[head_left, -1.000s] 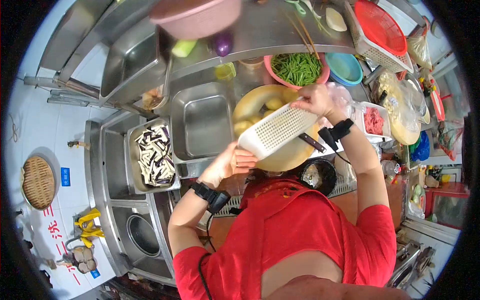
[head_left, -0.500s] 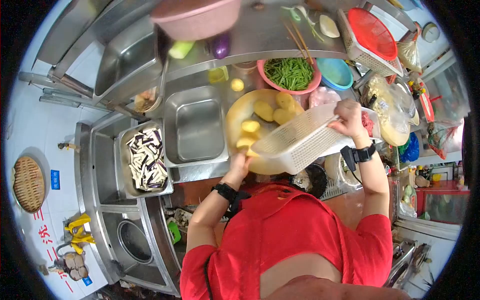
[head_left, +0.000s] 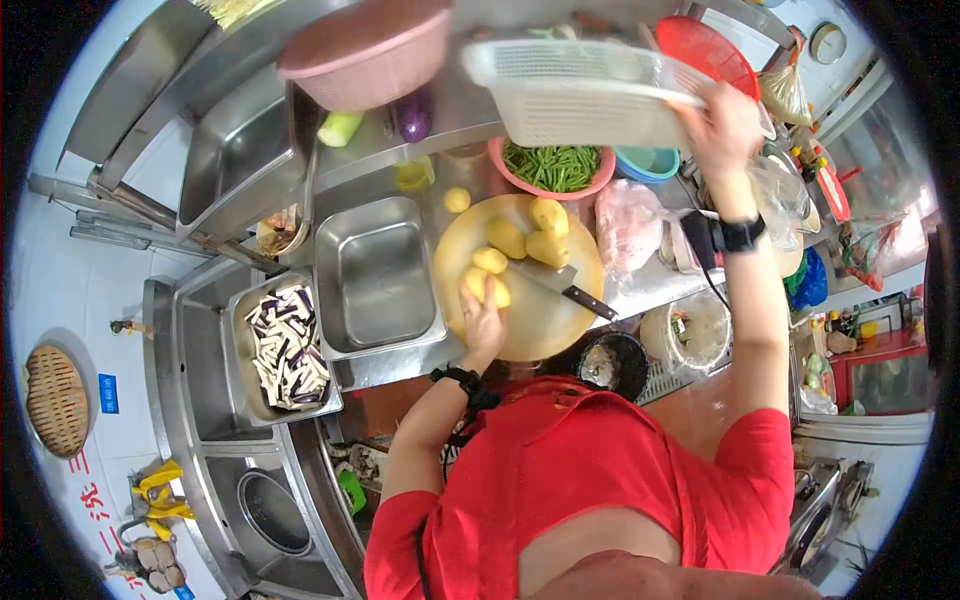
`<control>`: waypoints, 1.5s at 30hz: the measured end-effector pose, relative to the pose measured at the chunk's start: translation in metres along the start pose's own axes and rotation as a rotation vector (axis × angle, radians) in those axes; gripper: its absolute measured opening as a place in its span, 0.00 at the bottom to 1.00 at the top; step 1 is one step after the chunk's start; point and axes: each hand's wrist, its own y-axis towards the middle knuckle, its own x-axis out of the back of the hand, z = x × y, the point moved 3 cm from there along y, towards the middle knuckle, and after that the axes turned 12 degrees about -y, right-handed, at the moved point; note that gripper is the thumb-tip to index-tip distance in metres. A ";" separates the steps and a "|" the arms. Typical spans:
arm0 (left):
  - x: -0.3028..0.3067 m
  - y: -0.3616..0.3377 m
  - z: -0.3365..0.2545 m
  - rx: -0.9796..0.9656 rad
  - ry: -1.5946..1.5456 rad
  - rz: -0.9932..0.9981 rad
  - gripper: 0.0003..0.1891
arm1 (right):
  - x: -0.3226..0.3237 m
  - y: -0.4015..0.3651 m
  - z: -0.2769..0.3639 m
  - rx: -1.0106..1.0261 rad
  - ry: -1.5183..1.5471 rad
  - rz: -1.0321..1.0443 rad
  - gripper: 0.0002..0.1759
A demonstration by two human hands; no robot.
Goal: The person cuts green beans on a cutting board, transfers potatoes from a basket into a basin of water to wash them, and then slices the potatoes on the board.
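My right hand (head_left: 724, 130) grips the end of a white plastic basket (head_left: 590, 100), raised over the far side of the counter and blurred by motion. My left hand (head_left: 484, 328) is closed around a peeled potato (head_left: 488, 288) at the left of the round cutting board (head_left: 535, 335). Several more peeled potatoes (head_left: 506, 238) lie toward the board's far side. A knife with a dark handle (head_left: 590, 303) rests on the board, its blade close to the potatoes.
A steel pan (head_left: 380, 285) stands left of the board, beside a pan of cut eggplant strips (head_left: 290, 350). Behind are a pink bowl of green beans (head_left: 552, 168) and a blue bowl (head_left: 648, 163). A pink tub (head_left: 368, 55) sits on the shelf; a plastic bag (head_left: 628, 225) lies right.
My right hand has lifted the basket from above the board up toward the shelf, uncovering the knife. My left hand stays at the board's left side with the potatoes.
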 end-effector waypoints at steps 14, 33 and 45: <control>0.018 0.013 -0.019 0.145 0.022 0.185 0.36 | -0.120 -0.026 0.055 0.037 -0.014 0.333 0.14; 0.017 0.044 -0.012 0.255 0.167 0.086 0.36 | -0.008 -0.238 0.111 0.117 0.635 1.018 0.15; 0.016 0.060 -0.012 0.250 0.083 0.069 0.37 | 0.019 -0.323 0.167 -0.274 0.753 1.527 0.34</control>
